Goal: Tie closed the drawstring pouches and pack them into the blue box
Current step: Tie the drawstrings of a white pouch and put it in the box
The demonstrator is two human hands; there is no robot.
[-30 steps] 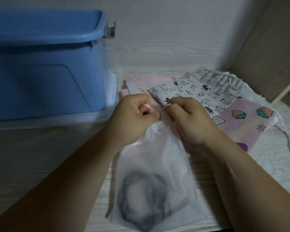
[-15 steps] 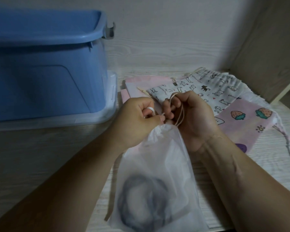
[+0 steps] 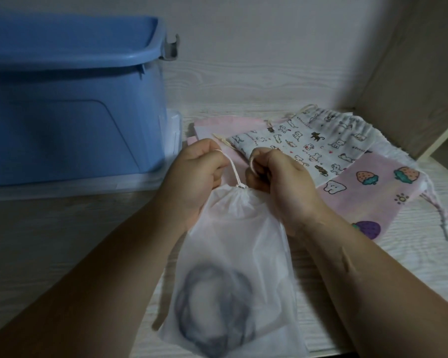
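Note:
A translucent white drawstring pouch (image 3: 234, 257) lies in front of me, its mouth gathered tight, with a dark coiled item showing through its lower half. My left hand (image 3: 194, 174) grips one end of its white drawstring (image 3: 234, 171), which runs taut to the gathered mouth. My right hand (image 3: 279, 182) pinches the other end, looped near its fingers. A cat-print pouch (image 3: 318, 143) and a pink fruit-print pouch (image 3: 377, 195) lie behind to the right. The blue box (image 3: 70, 99) stands at the back left with its lid on.
The box rests on a clear plastic tray (image 3: 175, 125). A plain pink pouch (image 3: 217, 125) lies under the cat-print one. A wooden side panel (image 3: 411, 73) rises at the right, and the pale wood surface (image 3: 50, 241) ends near the bottom edge.
My hands have pulled apart sideways, drawing the cord taut from the pouch's gathered mouth. The right hand has turned back over from its palm-up position.

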